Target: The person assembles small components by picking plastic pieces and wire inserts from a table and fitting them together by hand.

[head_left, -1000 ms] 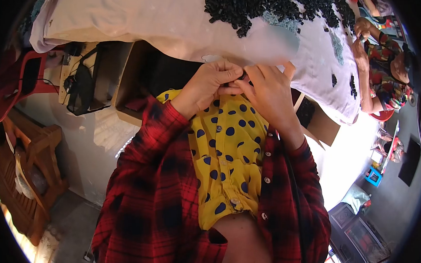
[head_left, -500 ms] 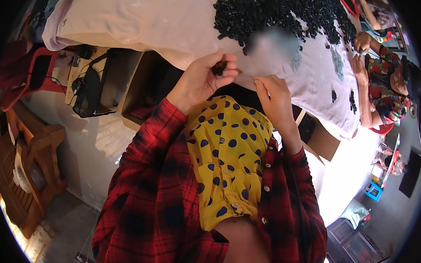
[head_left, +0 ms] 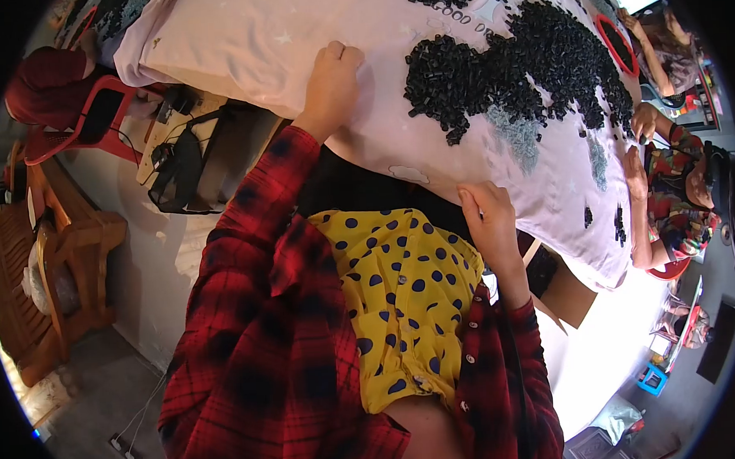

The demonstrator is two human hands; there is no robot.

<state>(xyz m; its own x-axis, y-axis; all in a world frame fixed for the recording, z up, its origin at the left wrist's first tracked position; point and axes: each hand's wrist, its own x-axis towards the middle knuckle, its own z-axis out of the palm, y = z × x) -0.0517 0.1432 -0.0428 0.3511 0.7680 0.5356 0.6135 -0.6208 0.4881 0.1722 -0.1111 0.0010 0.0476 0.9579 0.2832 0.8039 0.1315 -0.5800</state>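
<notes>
My left hand [head_left: 333,85] is over the pink cloth [head_left: 236,38] on the table, its fingers curled under and closed. Whatever it holds is hidden by the back of the hand. Lower and to the right, my right hand [head_left: 490,214] is near the table's front edge, thumb pressed against bent fingers; I cannot make out anything in the pinch. A wide heap of small black pieces [head_left: 451,82] covers the cloth ahead and to the right. Beside it lies a patch of small grey-blue pieces [head_left: 515,137].
Another person's hands [head_left: 639,148] work at the table's right edge. A red-rimmed tray [head_left: 616,45] sits farther back there. On the left are a red chair [head_left: 105,130] with a seated person and a wooden bench [head_left: 77,242]. An open cardboard box [head_left: 571,298] is below the table edge.
My left hand has moved up and left over the cloth and turned over; the black pieces seen in it before no longer show. My right hand is lower in view, apart from the left.
</notes>
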